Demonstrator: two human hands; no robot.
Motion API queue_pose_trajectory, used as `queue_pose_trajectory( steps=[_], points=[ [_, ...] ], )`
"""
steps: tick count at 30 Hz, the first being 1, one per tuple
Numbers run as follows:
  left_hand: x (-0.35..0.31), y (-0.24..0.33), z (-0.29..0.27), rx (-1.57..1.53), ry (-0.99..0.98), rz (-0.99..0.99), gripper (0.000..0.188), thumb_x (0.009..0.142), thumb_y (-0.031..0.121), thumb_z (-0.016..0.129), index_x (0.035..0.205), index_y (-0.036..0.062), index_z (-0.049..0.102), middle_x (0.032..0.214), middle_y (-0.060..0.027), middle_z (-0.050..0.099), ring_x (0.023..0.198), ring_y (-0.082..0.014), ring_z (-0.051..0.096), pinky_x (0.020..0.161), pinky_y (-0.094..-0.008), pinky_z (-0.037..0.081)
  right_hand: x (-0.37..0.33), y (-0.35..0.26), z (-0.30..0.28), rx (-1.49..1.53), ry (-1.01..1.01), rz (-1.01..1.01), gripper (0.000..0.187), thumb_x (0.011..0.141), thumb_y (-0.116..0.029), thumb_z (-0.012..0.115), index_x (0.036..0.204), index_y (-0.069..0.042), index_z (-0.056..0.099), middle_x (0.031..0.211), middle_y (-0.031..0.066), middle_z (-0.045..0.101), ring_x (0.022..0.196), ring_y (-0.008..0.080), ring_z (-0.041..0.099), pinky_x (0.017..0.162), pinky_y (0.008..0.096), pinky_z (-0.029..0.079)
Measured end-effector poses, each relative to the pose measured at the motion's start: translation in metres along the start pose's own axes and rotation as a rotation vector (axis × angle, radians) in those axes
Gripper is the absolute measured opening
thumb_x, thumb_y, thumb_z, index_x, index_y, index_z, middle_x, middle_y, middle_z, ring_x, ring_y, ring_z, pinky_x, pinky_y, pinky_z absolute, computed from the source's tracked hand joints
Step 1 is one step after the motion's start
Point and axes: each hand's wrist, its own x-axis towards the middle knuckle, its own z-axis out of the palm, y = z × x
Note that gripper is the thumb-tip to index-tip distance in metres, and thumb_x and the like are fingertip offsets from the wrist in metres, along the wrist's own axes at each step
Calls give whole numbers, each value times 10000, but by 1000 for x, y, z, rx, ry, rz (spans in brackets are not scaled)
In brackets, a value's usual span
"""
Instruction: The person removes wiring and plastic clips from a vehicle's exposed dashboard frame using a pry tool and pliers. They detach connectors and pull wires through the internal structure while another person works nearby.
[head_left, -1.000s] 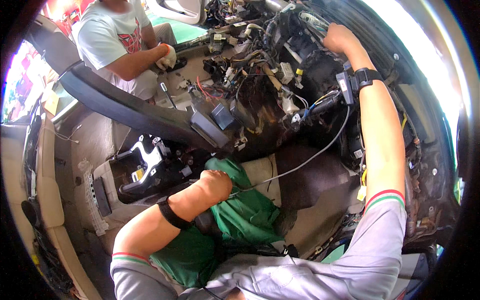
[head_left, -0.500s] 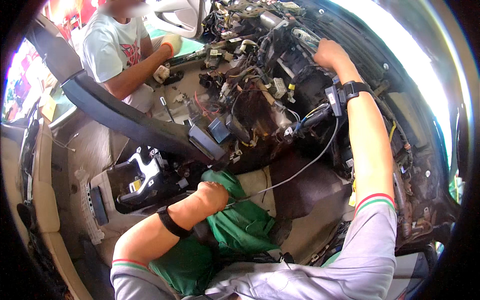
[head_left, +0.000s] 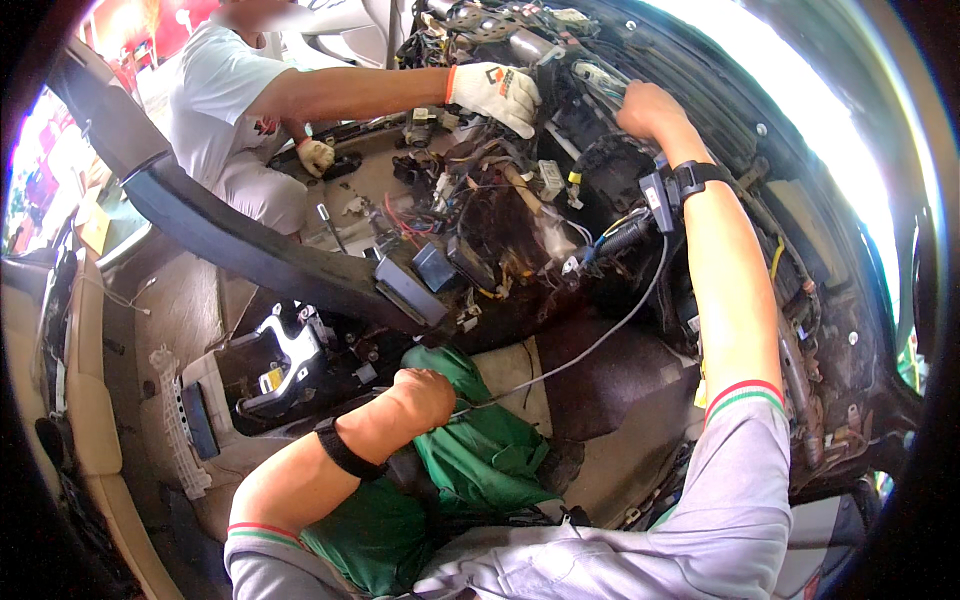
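deep inside a stripped car cabin, dashboard already off and wiring bared, the right hand grasps a connector high in the harness, the left hand rests clenched on a green-trousered knee; much stays undone.

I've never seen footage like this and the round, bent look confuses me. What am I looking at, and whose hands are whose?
It is one wide fisheye camera on a person's head, looking down, so edges curve. Their own arms enter from below: the left hand rests closed on a green-clad knee; the right hand reaches up into the wiring of a stripped car dashboard. Whether it grips anything is hidden. A grey cable hangs from its wrist. The white gloved hand belongs to a co-worker.
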Motion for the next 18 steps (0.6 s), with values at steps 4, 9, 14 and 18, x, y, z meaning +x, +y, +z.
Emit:
queue_pose_trajectory(
  steps=[4,9,14,18],
  points=[
    [7,-4,12,3,31,58,260,824,173,615,1037,71,724,1077,-117,713,991,-279,694,755,-405,561,0,0,3,11,14,15,343,775,-139,559,1045,17,701,1139,247,643,1063,382,633,920,442,509],
    [7,-1,12,40,72,34,223,804,167,646,989,100,752,1049,-89,722,970,-258,699,723,-379,556,4,4,6,7,6,30,346,776,-136,562,1056,12,700,1146,241,643,1067,383,632,922,444,508],
    [8,-2,10,2,62,1,229,810,183,638,993,107,753,1064,-90,722,974,-251,700,729,-376,556,5,3,8,-5,1,46,349,780,-142,564,1065,6,700,1160,237,639,1075,379,630,927,442,506],
    [7,-3,12,4,73,7,231,809,182,638,996,110,753,1067,-80,723,981,-244,700,741,-369,554,2,2,4,-22,5,16,352,780,-147,562,1068,4,699,1163,235,638,1077,373,631,930,436,506]
  ],
)
